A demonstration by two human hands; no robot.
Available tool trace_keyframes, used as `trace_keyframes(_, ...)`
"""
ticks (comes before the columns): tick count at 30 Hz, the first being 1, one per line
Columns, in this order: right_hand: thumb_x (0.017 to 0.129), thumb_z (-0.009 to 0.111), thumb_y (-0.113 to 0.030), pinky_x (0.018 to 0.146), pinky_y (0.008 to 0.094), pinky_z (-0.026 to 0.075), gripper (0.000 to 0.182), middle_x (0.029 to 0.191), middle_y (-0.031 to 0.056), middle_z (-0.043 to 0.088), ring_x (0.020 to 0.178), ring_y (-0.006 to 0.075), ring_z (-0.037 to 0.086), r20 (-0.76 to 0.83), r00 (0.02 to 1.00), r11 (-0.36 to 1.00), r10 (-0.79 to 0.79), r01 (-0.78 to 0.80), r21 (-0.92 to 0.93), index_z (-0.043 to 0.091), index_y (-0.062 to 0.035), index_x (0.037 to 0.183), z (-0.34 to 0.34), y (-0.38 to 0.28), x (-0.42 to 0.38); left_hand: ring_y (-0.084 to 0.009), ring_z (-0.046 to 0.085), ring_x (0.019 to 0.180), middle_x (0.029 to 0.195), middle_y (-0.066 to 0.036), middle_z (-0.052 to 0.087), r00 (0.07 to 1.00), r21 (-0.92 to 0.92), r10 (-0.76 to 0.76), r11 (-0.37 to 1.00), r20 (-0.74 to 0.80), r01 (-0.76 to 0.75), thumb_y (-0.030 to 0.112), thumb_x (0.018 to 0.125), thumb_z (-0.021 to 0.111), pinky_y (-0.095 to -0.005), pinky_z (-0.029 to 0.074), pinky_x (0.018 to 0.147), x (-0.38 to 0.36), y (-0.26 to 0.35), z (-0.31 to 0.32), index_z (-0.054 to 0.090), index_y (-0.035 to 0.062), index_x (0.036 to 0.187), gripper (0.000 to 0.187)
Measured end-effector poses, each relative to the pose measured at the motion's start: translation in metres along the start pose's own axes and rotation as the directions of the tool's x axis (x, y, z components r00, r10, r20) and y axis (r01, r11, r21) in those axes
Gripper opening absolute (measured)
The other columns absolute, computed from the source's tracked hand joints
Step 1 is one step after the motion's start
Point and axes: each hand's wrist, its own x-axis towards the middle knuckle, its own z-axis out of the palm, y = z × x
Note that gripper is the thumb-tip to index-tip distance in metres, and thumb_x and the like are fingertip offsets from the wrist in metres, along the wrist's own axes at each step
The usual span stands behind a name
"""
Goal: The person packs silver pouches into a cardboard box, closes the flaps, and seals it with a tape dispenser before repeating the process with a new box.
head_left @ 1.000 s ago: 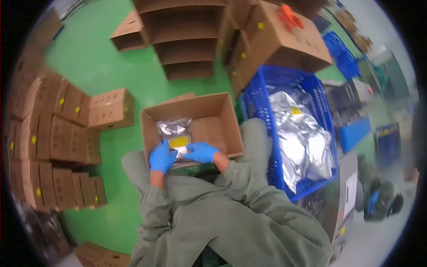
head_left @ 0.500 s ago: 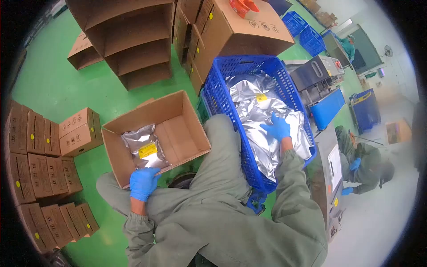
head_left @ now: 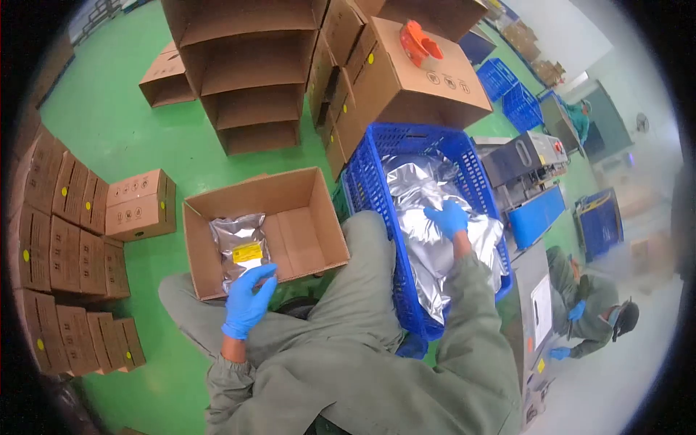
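In the head view, an open cardboard box [head_left: 308, 239] stands in front of my crossed legs. Inside it, on the left, lies a silver foil bag [head_left: 230, 235] with a yellow label. My left hand [head_left: 249, 303], in a blue glove, hovers at the box's near edge with thumb and fingers apart, holding nothing. To the right is a tilted blue plastic crate [head_left: 368, 156] filled with shiny foil bags [head_left: 428, 272]. My right hand [head_left: 449, 219], also blue-gloved, closes on a foil bag in the crate; its fingertips are partly lost among the folds.
Stacked cartons [head_left: 69, 254] line the left side. Opened cartons [head_left: 250, 69] stand ahead, and an orange tape dispenser [head_left: 419, 45] sits on a big carton [head_left: 435, 80]. A machine with a blue belt [head_left: 536, 217] is at right. A gloved co-worker [head_left: 591, 312] crouches beyond a metal table [head_left: 533, 290].
My left hand has let go of the box's near edge and opened above it. The foil under my right hand has shifted, and a yellow label there is out of sight. The view has tilted slightly.
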Motion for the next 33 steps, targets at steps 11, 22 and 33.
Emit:
trace_keyframes(11, 0.079, 0.076, -0.027, 0.078, 0.0364, 0.051, 0.056, 0.098, 0.021, 0.067, 0.089, 0.0237, 0.067, -0.188, 0.72, 0.249, -0.668, 0.454, 0.855, 0.057, 0.0077, 0.118, -0.228, -0.175, -0.136, -0.0286, 0.05, 0.126, 0.143, -0.019, 0.044, 0.933, -0.367, 0.327, 0.895, 0.152, -0.253, 0.026, 0.086, 0.063, -0.0407, 0.045, 0.102, 0.106, 0.026, 0.107, 0.035, 0.0013, 0.144, 0.069)
trace_keyframes(22, 0.078, 0.07, -0.006, 0.096, 0.0305, 0.044, 0.053, 0.122, 0.0104, 0.062, 0.112, 0.0173, 0.058, 0.276, 0.517, 0.057, -0.811, -0.398, 0.916, 0.055, 0.0056, 0.127, -0.066, -0.279, -0.095, -0.0219, 0.061, 0.107, 0.124, -0.013, 0.059, 0.994, -0.934, -0.021, 0.341, 0.104, 0.105, 0.022, 0.09, 0.064, -0.0352, 0.049, 0.096, 0.089, 0.025, -0.037, 0.051, -0.0047, 0.129, 0.049)
trace_keyframes(33, 0.071, 0.081, -0.012, 0.085, 0.0285, 0.05, 0.053, 0.102, 0.0093, 0.068, 0.094, 0.0154, 0.063, -0.268, 0.831, 0.002, -0.488, 0.308, 0.952, 0.06, 0.0025, 0.118, -0.122, -0.283, -0.124, -0.0262, 0.051, 0.121, 0.134, -0.015, 0.049, 0.914, -0.047, 0.374, 0.922, -0.158, -0.386, 0.018, 0.083, 0.071, -0.042, 0.044, 0.101, 0.067, -0.003, -0.081, 0.04, 0.0015, 0.139, 0.066)
